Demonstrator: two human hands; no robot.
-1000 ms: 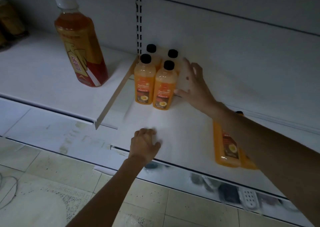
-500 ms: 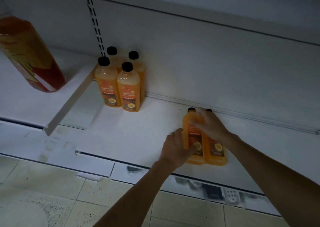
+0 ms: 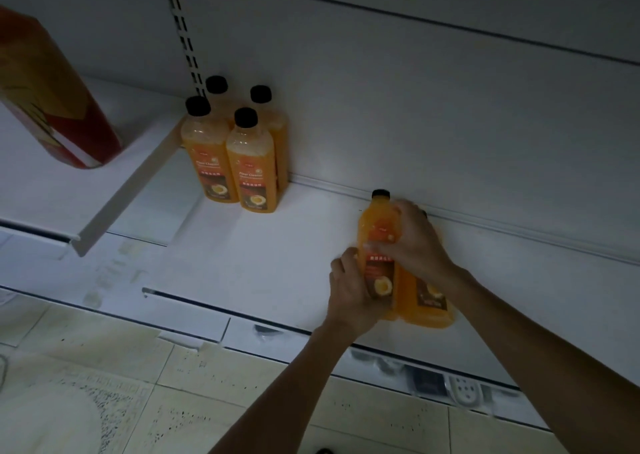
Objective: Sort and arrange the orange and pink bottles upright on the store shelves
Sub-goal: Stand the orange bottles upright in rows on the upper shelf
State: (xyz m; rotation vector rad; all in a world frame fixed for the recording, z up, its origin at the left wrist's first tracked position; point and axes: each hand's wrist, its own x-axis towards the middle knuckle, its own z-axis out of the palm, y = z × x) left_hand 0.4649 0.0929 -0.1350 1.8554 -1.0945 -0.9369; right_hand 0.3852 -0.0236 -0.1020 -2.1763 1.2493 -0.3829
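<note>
Two orange bottles with black caps lie side by side on the white shelf point(image 3: 277, 253). My left hand point(image 3: 349, 291) grips the lower part of the left lying bottle point(image 3: 377, 239). My right hand point(image 3: 415, 242) curls over the upper part of both, its fingers on the left bottle; the right lying bottle point(image 3: 429, 301) is partly hidden under it. Several orange bottles point(image 3: 252, 163) stand upright in a tight group at the back left of the shelf.
A large red-orange bottle point(image 3: 52, 100) stands on the neighbouring shelf to the left, beyond a white divider edge point(image 3: 131, 190). The slotted upright point(image 3: 183, 34) runs up the back panel. Tiled floor point(image 3: 138, 384) lies below the shelf front.
My right hand left the upright group and came down on the lying bottles. My left hand moved right from the shelf front and took hold of the left one. The view shifted right.
</note>
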